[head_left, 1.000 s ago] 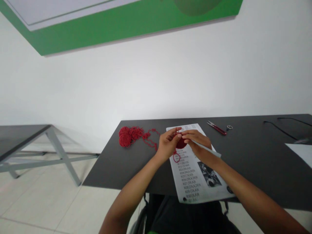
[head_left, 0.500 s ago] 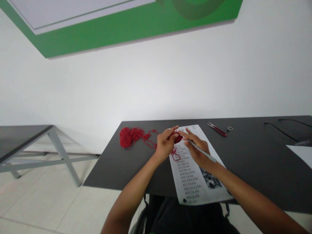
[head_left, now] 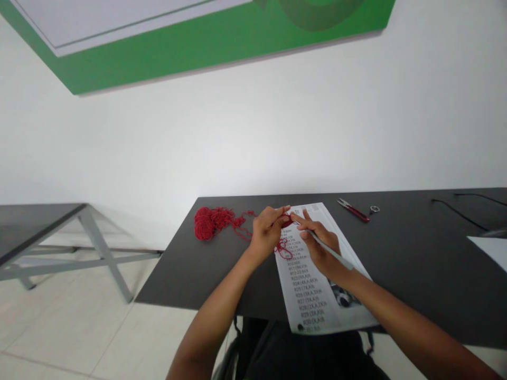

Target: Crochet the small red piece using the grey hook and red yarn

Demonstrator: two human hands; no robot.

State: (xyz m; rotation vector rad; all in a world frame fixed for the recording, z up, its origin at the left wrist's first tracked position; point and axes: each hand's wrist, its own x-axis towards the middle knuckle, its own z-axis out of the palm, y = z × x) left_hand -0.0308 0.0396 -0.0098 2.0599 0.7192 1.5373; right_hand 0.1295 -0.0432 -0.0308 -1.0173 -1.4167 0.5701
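My left hand [head_left: 268, 228] is closed on a small piece of red crochet work [head_left: 287, 220], pinched between thumb and fingers. A grey-handled crochet hook [head_left: 330, 250] rests in my right hand [head_left: 321, 246], its tip meeting the crochet work. Loose red yarn [head_left: 284, 250] dangles in a loop below the left hand. From that hand a tangled strand runs left to a ball of red yarn [head_left: 204, 224] on the table. Under both hands lies a printed pattern sheet [head_left: 309, 295] with rows of text and a picture, partly covered by my right hand and forearm.
On the dark table [head_left: 415, 274] behind my right hand lie red-handled thread snips [head_left: 354, 210] and a small metal ring [head_left: 374, 209]. Glasses [head_left: 461, 214] and a white paper [head_left: 491, 250] lie at the far right. Another table [head_left: 39, 224] stands left, past a gap.
The crochet work has turned slightly in my left hand, which has shifted a little left. The right hand and hook have moved slightly, the tip staying at the work.
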